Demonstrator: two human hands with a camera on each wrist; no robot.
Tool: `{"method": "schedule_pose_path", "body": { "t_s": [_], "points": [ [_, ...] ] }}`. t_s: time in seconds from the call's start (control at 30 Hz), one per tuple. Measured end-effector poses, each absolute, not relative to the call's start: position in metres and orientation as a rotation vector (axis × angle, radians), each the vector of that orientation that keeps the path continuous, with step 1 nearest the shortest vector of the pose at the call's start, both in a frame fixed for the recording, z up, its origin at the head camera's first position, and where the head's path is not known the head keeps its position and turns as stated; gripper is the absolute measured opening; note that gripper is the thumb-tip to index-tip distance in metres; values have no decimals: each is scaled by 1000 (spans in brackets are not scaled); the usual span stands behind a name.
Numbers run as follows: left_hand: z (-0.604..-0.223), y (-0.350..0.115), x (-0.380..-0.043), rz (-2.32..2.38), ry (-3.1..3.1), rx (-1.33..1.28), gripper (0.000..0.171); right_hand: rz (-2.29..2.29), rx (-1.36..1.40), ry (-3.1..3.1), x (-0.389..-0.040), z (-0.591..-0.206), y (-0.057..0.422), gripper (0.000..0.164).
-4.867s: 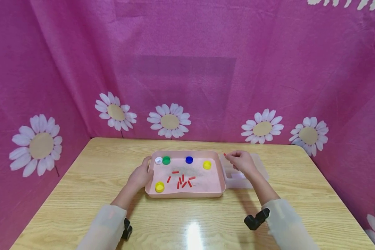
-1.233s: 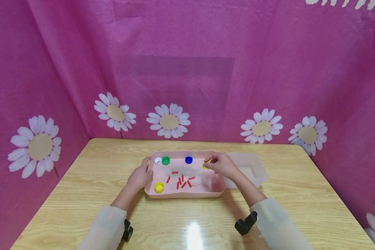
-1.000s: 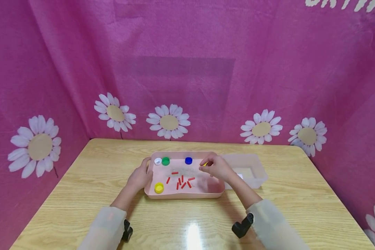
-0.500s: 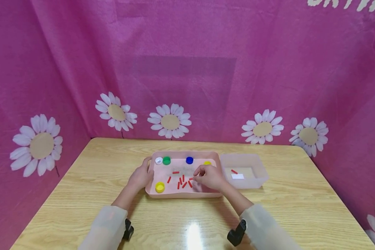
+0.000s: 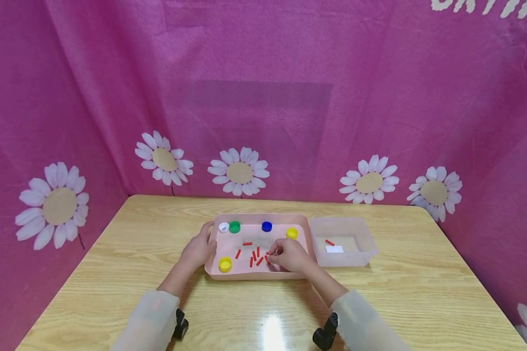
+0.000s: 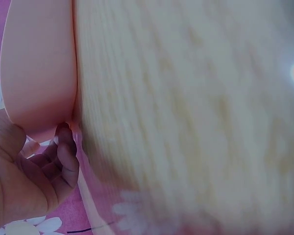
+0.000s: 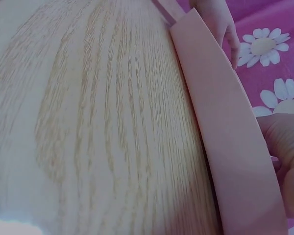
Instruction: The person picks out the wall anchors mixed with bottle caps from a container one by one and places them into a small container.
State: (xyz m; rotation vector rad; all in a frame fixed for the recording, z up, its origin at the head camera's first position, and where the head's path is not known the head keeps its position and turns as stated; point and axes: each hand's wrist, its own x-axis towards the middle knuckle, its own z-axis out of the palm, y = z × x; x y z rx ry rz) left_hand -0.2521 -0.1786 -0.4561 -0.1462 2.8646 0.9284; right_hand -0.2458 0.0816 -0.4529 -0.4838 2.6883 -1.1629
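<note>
My left hand point(image 5: 198, 248) grips the left end of a shallow pink tray point(image 5: 259, 276), thumb over the rim; the left wrist view shows curled fingers under the tray wall point(image 6: 39, 63). Inside lie several short red sticks point(image 5: 254, 256), with bottle caps around them: a white cap point(image 5: 223, 227), a green cap point(image 5: 234, 227), a blue cap point(image 5: 266, 226) and two yellow caps, one the front-left yellow cap point(image 5: 225, 264). My right hand point(image 5: 290, 254) is over the tray, its thumb and forefinger bent at the rightmost sticks; whether they pinch one is hidden.
A translucent plastic box point(image 5: 366, 258) stands against the tray's right end. In it lie one red stick point(image 5: 330, 242) and a white slip point(image 5: 334, 249). The wooden table point(image 5: 228, 312) meets a pink flowered cloth point(image 5: 281, 122) at the back and sides.
My right hand held a red stick over the box earlier; a red stick now lies in there. The hand has moved left and forward to the tray's sticks. My left hand stays put.
</note>
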Motion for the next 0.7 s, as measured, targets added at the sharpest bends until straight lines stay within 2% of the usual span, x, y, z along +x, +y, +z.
{"method": "schedule_pose_path", "body": {
  "t_s": [0.3,0.7],
  "points": [
    [-457,-177,-251,924,2876,-153,59,-1058,-475,2734,-247,-459,75,14],
    [-458,-176,-252,928,2891,-147,59,-960,-467,2802,-247,-458,69,14]
  ]
}}
